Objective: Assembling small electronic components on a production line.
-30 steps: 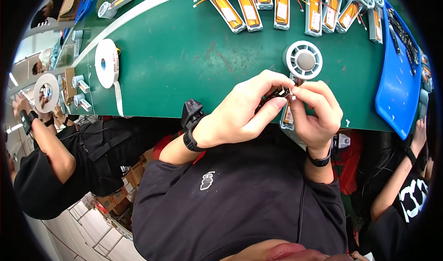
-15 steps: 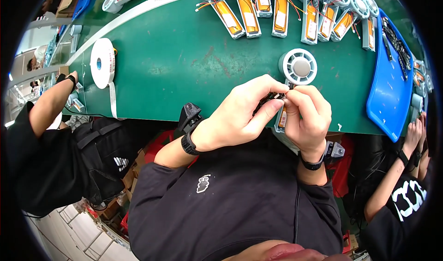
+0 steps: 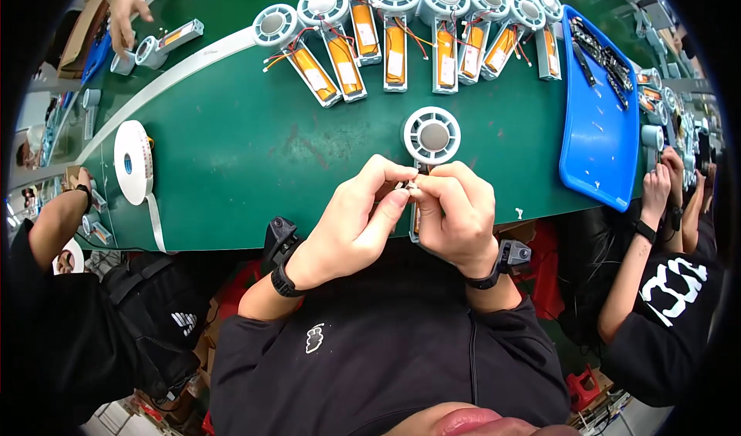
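Both my hands meet in front of me near the table's front edge, fingertips pinched together. My left hand [image 3: 351, 224] is closed on a small dark part with whitish bits [image 3: 404, 184], mostly covered by my fingers. Against it press the closed fingertips of my right hand [image 3: 455, 212]; what they pinch is too small to make out. Just beyond my fingers lies a handheld fan [image 3: 432, 136] with a round pale-blue head and grey centre. Its handle runs toward me beneath my hands, largely hidden, and a strip of orange shows inside.
Several similar fans with open handles, orange battery packs [image 3: 445, 59] and loose wires line the far side. At right, a blue tray [image 3: 598, 154] holds black strip-like parts [image 3: 603, 59]. A white tape roll [image 3: 133, 163] stands left. Co-workers' hands [image 3: 127, 15] [image 3: 656, 193] show at both sides.
The view has shifted, so the table things sit further left and lower. My hands stay pinched together above the fan handle. Another person's hand now shows at the upper left.
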Motion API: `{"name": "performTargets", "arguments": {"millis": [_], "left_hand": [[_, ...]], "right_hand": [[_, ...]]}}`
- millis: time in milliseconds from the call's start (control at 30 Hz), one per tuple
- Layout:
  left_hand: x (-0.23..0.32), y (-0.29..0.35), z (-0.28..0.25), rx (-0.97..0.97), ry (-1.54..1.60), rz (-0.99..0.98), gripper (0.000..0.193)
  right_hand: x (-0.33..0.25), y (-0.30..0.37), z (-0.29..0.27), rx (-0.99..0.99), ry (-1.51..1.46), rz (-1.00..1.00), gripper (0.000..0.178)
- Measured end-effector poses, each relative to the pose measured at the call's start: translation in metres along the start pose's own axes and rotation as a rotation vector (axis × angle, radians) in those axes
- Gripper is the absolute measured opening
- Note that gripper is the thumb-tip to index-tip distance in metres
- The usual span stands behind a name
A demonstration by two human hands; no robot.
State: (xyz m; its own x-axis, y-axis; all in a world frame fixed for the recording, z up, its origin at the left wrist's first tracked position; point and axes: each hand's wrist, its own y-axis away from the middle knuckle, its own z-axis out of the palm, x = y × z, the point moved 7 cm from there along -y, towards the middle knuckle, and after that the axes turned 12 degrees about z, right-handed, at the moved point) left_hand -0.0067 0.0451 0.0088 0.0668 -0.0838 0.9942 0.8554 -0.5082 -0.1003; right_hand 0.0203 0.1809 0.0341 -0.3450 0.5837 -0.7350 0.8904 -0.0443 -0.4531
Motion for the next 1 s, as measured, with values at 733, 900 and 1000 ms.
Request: {"name": "performTargets", "arguments": {"millis": [733, 900, 1000], "left_hand": [[0.022, -0.012, -0.003, -0.313, -0.337, 0.211, 0.019], [0.021, -0.014, -0.002, -0.372, -0.423, 0.328, 0.023], [0.021, -0.019, 0.000, -0.387, -0.377, 0.363, 0.030]], "right_hand": [[0.024, 0.002, 0.003, -0.124, -0.181, 0.044, 0.027], [0.027, 0.002, -0.004, -0.067, -0.172, 0.161, 0.031], [0.035, 0.002, -0.008, -0.148, -0.439, 0.334, 0.033]]}}
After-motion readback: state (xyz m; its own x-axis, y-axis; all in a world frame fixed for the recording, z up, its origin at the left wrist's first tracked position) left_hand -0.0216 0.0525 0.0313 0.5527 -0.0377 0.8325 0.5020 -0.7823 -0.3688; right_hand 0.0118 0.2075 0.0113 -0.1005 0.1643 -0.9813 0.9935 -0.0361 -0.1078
